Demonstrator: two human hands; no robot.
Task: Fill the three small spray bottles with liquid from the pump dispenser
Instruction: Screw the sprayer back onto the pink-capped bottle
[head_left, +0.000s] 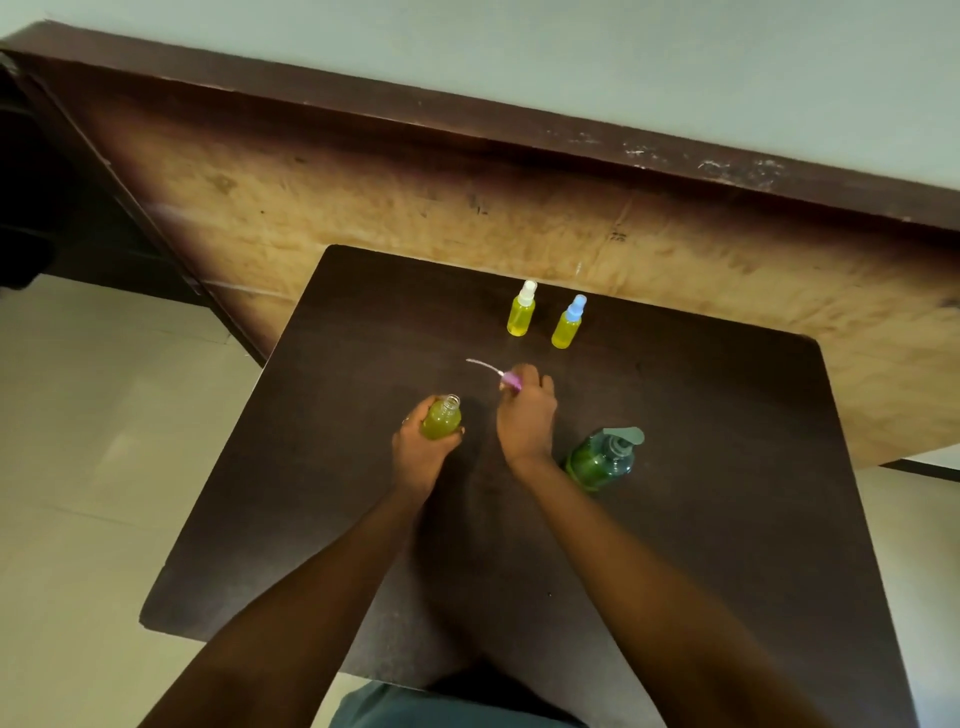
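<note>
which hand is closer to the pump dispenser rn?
Right. The right hand holds the pink spray cap just left of the pump dispenser, its wrist almost beside it. The left hand grips the open bottle farther left, beyond the right hand.

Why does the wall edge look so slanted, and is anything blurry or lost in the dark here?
Head view: the wide-angle lens tilts and bends the straight edges; the table is dim; the pink sprayer in the right hand is a bit blurred; the far bottles are clear.
</note>
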